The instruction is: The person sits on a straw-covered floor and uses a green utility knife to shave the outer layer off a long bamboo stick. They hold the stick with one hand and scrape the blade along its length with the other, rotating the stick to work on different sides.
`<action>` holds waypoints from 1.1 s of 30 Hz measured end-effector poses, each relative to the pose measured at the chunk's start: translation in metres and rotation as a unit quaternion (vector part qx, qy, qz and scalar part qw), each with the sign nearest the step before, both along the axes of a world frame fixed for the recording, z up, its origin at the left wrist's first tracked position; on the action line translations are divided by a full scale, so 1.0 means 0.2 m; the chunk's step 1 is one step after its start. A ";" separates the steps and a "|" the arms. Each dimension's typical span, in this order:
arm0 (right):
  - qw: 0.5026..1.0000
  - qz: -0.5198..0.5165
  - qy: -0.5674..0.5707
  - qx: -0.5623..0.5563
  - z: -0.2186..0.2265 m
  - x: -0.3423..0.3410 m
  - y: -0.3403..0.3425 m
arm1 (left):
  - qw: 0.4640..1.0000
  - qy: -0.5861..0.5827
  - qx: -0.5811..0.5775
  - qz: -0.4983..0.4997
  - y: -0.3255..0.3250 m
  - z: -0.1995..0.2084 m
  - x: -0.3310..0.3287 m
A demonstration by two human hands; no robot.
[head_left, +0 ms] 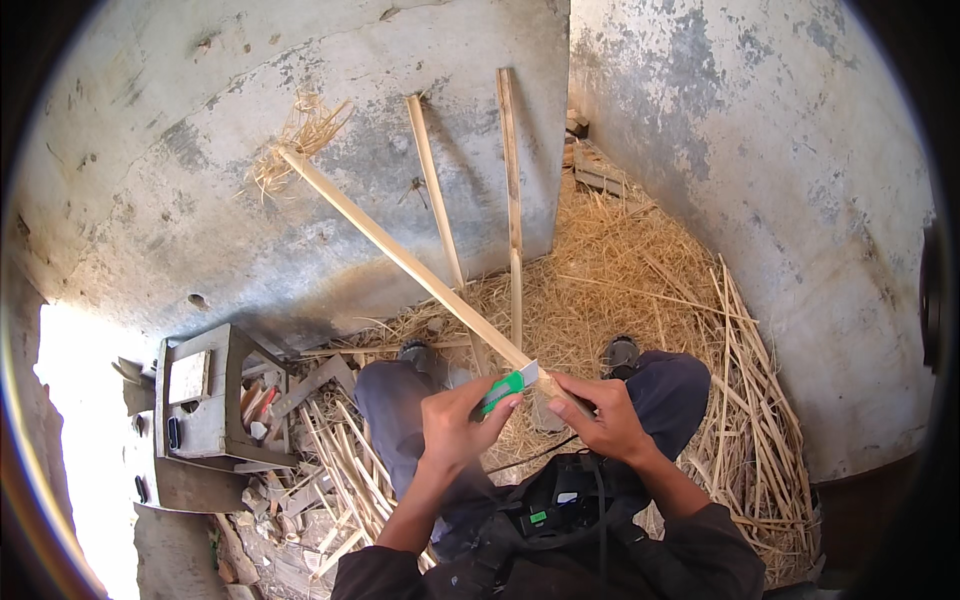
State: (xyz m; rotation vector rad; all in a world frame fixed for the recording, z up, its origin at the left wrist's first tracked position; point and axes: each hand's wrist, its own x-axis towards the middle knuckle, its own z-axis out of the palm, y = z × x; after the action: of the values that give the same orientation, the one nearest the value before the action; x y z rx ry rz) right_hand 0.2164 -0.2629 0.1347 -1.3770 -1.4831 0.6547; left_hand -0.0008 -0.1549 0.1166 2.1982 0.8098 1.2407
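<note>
My left hand (456, 424) is closed around a green utility knife (502, 392), its short blade out and lying at the near end of a long pale wooden strip (400, 254). My right hand (614, 420) grips that near end, fingers wrapped round it. From my hands the strip slants up and away to the left. Its far end meets a tuft of curly shavings (308, 135) by the wall. Whether the blade is cutting into the wood, I cannot tell. My fingers partly cover the strip's near tip.
Two more strips, one pale (432, 180) and one darker-edged (511, 180), lean on the weathered wall (350, 60). Straw-like shavings (600, 250) cover the floor ahead. Thin sticks (755, 440) are heaped at right, others (345, 450) at left beside a wooden box (215, 400).
</note>
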 end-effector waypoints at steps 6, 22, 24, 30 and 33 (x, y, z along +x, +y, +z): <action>1.000 -0.007 -0.005 0.002 0.01 0.00 0.00 | 0.999 0.033 -0.015 -0.011 -0.03 0.02 -0.01; 0.999 -0.015 -0.034 0.031 0.03 -0.02 0.00 | 1.000 0.027 -0.008 0.005 -0.06 0.08 -0.01; 0.999 -0.018 -0.037 0.033 0.02 -0.02 0.00 | 0.999 0.037 -0.003 0.011 -0.06 0.09 -0.02; 0.999 -0.015 -0.020 0.039 0.02 -0.03 0.00 | 0.999 0.005 0.009 0.049 -0.05 0.09 -0.02; 0.999 -0.015 -0.040 0.012 0.02 -0.02 -0.02 | 0.998 -0.007 0.008 0.060 -0.01 0.11 -0.03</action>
State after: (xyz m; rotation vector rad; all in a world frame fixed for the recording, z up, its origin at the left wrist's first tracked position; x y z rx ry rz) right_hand 0.2114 -0.2674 0.1378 -1.4189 -1.5259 0.5654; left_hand -0.0077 -0.1577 0.1386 2.1772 0.9420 1.3229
